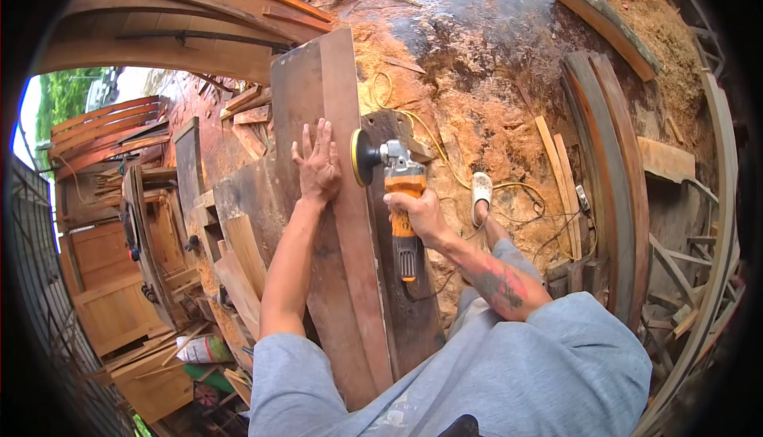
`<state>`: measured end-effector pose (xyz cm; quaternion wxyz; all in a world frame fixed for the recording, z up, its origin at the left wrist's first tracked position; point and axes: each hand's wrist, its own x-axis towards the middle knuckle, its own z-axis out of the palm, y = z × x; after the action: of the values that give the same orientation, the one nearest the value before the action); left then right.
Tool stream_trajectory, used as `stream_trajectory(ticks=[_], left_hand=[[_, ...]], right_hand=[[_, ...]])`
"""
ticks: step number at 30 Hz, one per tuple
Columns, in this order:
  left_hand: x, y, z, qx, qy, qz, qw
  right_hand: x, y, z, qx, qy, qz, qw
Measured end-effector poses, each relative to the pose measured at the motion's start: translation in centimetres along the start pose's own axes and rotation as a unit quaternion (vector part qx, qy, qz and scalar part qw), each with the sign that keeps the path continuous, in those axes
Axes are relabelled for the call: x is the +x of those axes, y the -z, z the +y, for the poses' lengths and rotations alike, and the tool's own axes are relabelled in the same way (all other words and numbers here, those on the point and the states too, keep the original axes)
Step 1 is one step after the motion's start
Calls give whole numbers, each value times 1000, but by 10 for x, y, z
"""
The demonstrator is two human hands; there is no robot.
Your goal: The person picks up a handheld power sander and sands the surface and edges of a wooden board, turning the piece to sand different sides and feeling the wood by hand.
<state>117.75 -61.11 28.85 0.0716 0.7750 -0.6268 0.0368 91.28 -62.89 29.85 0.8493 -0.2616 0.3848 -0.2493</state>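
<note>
A long brown wooden board (pixel 338 254) stretches away from my body across a workbench. My left hand (pixel 319 163) lies flat on its face, fingers spread. In my right hand (pixel 419 216) is an orange and black angle grinder (pixel 406 190), gripped around its body. Its round sanding disc (pixel 359 157), yellow-rimmed with a black backing, stands on edge beside the board's right edge. Whether the disc touches the wood I cannot tell. Below the grinder, a dark plank (pixel 413 302) runs alongside the board.
A yellow cord (pixel 433 139) loops over the sawdust-covered floor (pixel 477 95) near my foot in a white clog (pixel 482 188). Thick timber beams (pixel 608 182) lie to the right. Stacked planks (pixel 111 131) and wooden panels (pixel 119 278) fill the left side.
</note>
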Motion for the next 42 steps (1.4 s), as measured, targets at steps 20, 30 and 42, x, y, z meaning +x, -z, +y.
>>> stream_trajectory(ticks=[20,30,42], left_hand=[[-3,12,9,-15,51,-11,999],[-199,58,155,-119,370,-26,921],[-228,52,148,-96,272,59,956]], right_hand=[[128,44,-139,-29,48,56,997],[-21,178,-133,21,102,176,979],[-79,85,-64,-74,127,83,986]])
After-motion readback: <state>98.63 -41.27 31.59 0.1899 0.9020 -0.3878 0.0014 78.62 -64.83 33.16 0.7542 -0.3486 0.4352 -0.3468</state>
